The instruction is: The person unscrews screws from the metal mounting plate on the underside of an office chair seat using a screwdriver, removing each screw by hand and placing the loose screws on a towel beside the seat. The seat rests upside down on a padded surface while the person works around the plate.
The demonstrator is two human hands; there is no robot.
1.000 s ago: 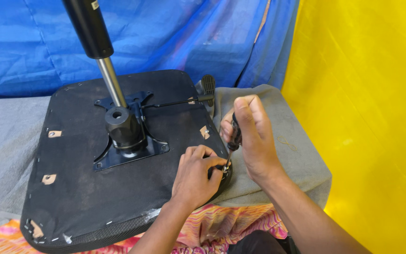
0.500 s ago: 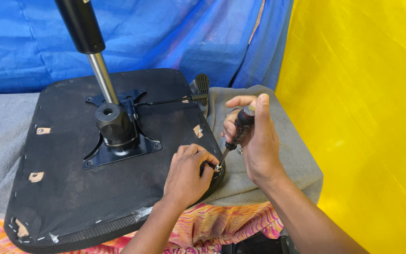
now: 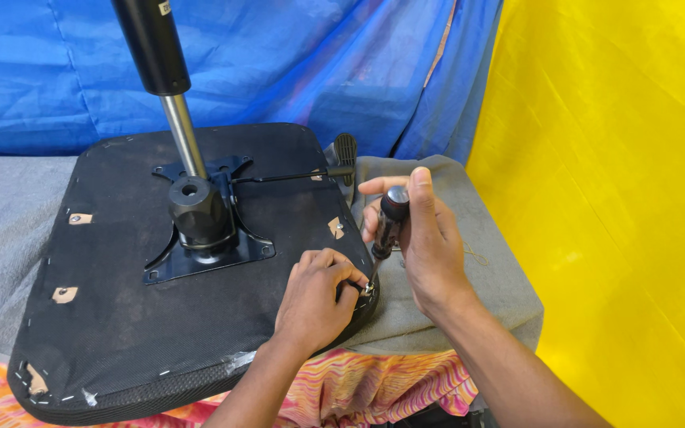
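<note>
Right hand (image 3: 426, 246) has tilted its one screwdriver (image 3: 386, 230), fingers clamped; left hand (image 3: 315, 297) fingers pinch one screw (image 3: 367, 290)

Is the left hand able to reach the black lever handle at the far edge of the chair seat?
Probably yes: the left hand rests on the seat underside, and nothing lies between it and the lever handle.
</note>
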